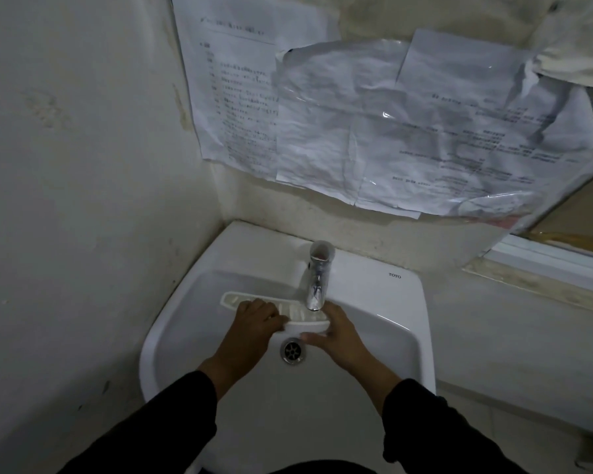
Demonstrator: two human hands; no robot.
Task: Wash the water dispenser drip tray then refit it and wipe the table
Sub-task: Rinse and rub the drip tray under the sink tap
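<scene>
A long, curved white drip tray [295,311] with a ribbed inside is held across the white sink [384,302], just under the chrome tap [317,278]. My left hand [254,323] lies over the tray's middle, fingers curled on its near edge. My right hand [336,331] grips the tray's right end, thumb along the front rim. The tray's left end [231,298] sticks out beyond my left hand. I cannot tell whether water runs from the spout.
The sink's metal drain [292,351] lies below the tray, between my hands. Crumpled paper notices [374,131] hang on the wall above. A stained wall [83,200] closes the left side, and a window sill [545,268] runs along at right.
</scene>
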